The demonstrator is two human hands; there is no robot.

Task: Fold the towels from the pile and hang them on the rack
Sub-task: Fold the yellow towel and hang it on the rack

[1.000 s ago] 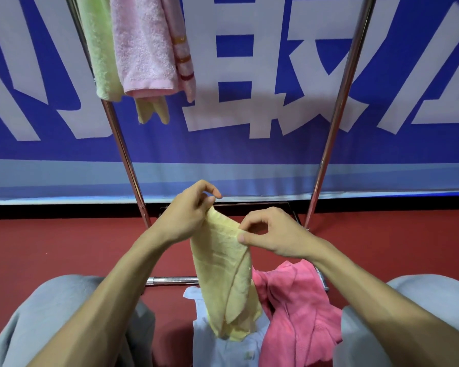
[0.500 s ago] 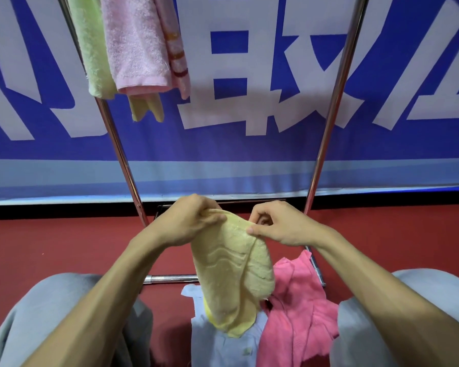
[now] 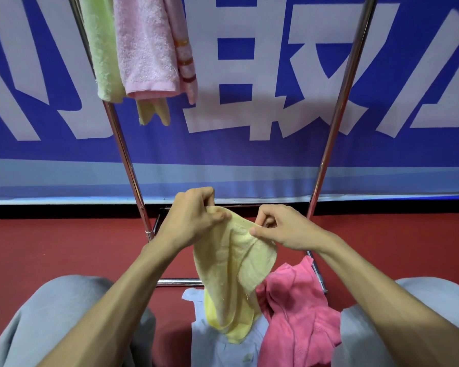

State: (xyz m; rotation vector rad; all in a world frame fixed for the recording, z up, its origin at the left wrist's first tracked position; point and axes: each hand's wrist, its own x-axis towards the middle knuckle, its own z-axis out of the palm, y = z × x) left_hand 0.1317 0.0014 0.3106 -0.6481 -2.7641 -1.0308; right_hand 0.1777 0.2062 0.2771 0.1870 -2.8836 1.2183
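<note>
Across the back, a blue banner with large white characters, and before it the rack, two slanting metal posts over a red floor, upper rail out of view. High on the left side of the rack, already hung: a green towel, a pale pink towel, and a yellowish one mostly hidden behind them. Lower, between the grey-clad knees, the pile: a deep pink towel on the right, a pale blue towel to the left. Over the pile, held in the air, the yellow towel, its lowest tip touching or almost touching the pale blue one; hard to tell which from this angle. Long axis running top to bottom, nearly all the cloth lying below the grip, only a short top edge stretched slantwise between the hands. Left hand a little higher, pinching the upper corner with thumb and curled fingers. Right hand just beside it, pinching the same edge between thumb and forefinger. Probably in the folding step, not yet ready for hanging. For the coming move, likely a matter of bringing the loose lower end up to the pinched edge, then lifting up and forward to the free span right of the hung towels, closer to the right hand.
</note>
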